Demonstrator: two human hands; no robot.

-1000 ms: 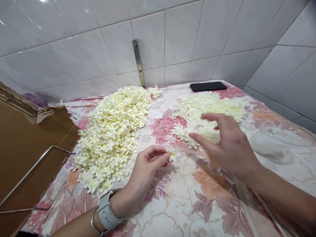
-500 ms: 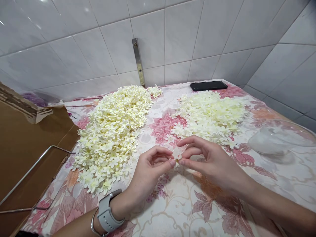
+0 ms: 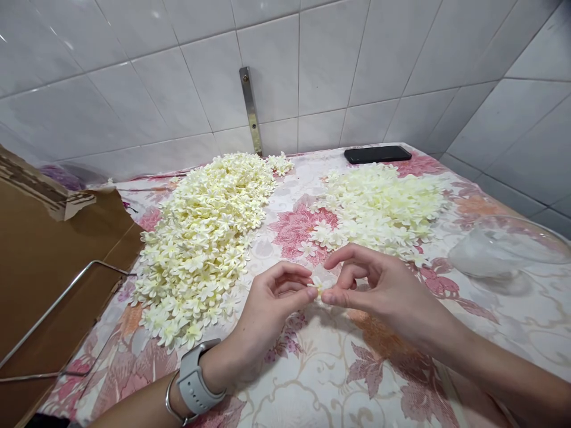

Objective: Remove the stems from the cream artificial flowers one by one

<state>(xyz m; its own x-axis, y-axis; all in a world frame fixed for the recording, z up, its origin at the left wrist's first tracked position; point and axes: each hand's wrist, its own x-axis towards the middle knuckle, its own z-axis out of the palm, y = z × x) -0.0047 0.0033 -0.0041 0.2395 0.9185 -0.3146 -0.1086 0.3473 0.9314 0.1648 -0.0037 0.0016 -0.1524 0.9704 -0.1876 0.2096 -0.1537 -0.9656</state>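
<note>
Between my fingertips, above the flowered tablecloth [image 3: 307,380], is a small white artificial flower [image 3: 319,285]. My left hand [image 3: 276,303] pinches it from the left with thumb and forefinger. From the right, my right hand [image 3: 375,291] closes thumb and a bent finger at the petals, with its forefinger lifted a little. The fingers cover part of the flower. Left of my hands lies a tall heap of cream flowers [image 3: 200,244]. Beyond my right hand spreads a flatter pile of white petal pieces [image 3: 383,205].
A black phone [image 3: 377,154] lies at the back by the tiled wall. At right stands a clear plastic container [image 3: 504,249] with something whitish in it. A cardboard box [image 3: 66,267] and a bent metal rod [image 3: 57,315] are on the left. A metal bracket [image 3: 250,110] is fixed to the wall.
My right forefinger has lifted slightly and my right fingers have bent more around the flower. The left hand has hardly moved and keeps its pinch.
</note>
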